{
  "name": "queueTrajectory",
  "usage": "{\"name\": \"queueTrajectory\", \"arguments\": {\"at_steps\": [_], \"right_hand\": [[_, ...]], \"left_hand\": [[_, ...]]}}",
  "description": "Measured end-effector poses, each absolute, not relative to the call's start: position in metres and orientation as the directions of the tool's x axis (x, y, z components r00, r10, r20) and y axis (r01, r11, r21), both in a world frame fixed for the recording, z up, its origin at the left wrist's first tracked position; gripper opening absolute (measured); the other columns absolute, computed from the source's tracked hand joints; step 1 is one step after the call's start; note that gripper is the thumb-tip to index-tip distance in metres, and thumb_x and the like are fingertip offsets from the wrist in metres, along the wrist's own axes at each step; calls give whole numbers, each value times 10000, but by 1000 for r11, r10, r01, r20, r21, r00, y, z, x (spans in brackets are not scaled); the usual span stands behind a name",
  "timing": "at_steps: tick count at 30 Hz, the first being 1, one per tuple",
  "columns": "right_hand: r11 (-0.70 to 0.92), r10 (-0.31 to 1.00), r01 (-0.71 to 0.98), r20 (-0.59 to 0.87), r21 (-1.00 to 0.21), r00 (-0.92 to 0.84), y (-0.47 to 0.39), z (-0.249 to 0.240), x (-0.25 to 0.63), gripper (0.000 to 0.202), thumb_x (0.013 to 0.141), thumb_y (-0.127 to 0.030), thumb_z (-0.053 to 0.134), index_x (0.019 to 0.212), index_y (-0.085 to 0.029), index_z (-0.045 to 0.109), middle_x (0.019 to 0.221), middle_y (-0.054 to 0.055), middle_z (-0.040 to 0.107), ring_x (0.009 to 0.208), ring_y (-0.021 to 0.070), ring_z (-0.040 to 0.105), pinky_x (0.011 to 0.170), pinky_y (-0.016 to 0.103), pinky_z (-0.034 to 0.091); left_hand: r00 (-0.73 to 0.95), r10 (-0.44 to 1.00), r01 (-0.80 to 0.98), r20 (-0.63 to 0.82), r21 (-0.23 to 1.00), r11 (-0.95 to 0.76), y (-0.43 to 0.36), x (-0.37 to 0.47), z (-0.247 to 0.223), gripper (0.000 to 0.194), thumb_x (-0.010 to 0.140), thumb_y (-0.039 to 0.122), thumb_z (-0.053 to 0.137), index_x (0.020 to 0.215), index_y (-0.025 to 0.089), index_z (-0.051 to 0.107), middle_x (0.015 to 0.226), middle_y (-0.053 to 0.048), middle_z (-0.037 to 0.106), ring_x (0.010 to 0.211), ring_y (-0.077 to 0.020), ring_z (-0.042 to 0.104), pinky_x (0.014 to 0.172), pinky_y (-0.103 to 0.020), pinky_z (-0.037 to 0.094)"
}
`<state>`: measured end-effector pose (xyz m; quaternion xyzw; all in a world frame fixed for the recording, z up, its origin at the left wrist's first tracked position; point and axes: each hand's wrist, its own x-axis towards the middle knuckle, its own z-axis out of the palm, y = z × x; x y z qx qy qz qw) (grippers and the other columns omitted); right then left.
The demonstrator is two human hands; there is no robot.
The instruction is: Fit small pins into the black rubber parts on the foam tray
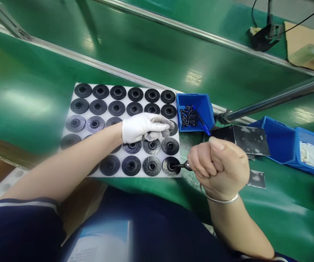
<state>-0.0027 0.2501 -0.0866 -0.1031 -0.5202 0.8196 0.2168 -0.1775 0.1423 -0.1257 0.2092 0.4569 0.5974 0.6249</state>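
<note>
Bare right hand point(218, 163): fist closed round a dark, slim hand tool with a thin metal tip point(185, 166), handle mostly hidden by the fingers. Tip lies level, pointing to 9 o'clock, at the hub of a round black disc with a raised ring at its centre point(167, 169). Seated or merely over the hub: cannot tell.

That disc sits at 4 o'clock on a white foam tray point(161, 157) holding 5 rows of similar black discs point(118, 108); top row counts 6.

White-gloved left hand point(150, 127): fingers part-curled over row 3, fingertips above the disc at its 3 o'clock end. Cannot tell whether they pinch anything.

Risks, as I judge: an off-centre tip could skid and scratch the disc face; sideways force could shift the disc on the foam; a loose glove fingertip could snag a ring.

Farther out, 2 o'clock: open blue plastic bin point(206, 105) with small black parts point(187, 118); a blue pen point(202, 122) leans over its near rim, close to the right thumb. A knock there could tip it out. Flat black plates point(251, 140) lie at 3 o'clock.
</note>
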Motion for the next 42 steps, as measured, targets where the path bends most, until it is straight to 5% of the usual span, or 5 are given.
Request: {"name": "queueTrajectory", "arguments": {"at_steps": [29,35,40,42], "right_hand": [[-189,376,-223,139,-956,-916,239,-116,2,481,915,-234,546,487,-177,335,419,-52,343,361,61,332,356,215,236],[22,244,-168,169,-985,-955,240,-121,5,477,914,-264,539,478,-181,363,439,-38,339,420,80,342,426,243,278],[-59,-139,-146,153,-988,-978,253,-117,-4,521,905,-287,548,439,-182,341,423,-31,367,400,72,334,420,240,262],[-124,-158,-85,104,-989,-982,253,-116,-9,527,924,-308,522,445,-183,339,406,-39,361,376,65,316,402,233,247]], "left_hand": [[-142,913,-432,-384,853,291,144,-173,-120,208,860,203,568,1045,112,599,802,-68,600,462,-17,382,400,-153,262],[-146,909,-430,-391,852,298,144,-172,-119,203,858,197,567,1040,115,605,798,-66,597,461,-16,384,395,-148,254],[-159,909,-426,-385,857,288,143,-172,-120,213,854,205,580,1047,119,608,798,-66,597,462,-16,380,391,-144,252],[-153,917,-430,-368,860,273,143,-173,-121,219,857,211,582,1052,115,606,796,-66,597,467,-16,388,392,-140,249]]}}
